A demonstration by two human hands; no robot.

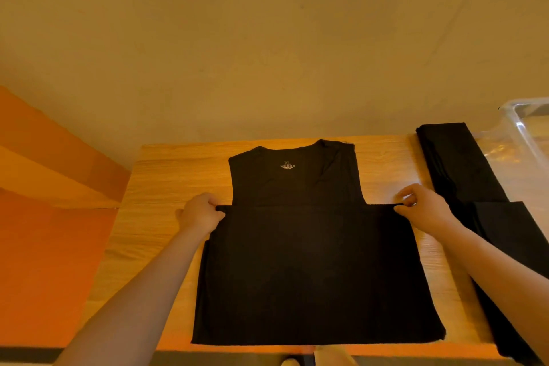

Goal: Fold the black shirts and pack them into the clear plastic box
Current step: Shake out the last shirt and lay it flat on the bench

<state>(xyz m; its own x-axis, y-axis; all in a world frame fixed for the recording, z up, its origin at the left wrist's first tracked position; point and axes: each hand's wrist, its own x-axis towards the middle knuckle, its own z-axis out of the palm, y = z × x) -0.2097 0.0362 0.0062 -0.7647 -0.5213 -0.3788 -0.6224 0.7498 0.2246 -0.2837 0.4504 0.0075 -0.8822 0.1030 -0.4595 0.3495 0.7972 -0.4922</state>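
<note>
A black shirt [312, 270] lies on the wooden table [166, 175], collar and size label at the far end. Its lower part is doubled over, with the hem stretched in a straight line across the middle. My left hand [200, 212] pinches the hem's left corner. My right hand [421, 206] pinches the right corner. A second black shirt [463, 166] lies stretched out along the table's right side. The clear plastic box [525, 127] stands at the far right, cut off by the frame edge.
A beige wall rises just behind the table. An orange surface [44, 246] fills the left, below table level. The table's near edge runs along the bottom of the view, with feet visible under it.
</note>
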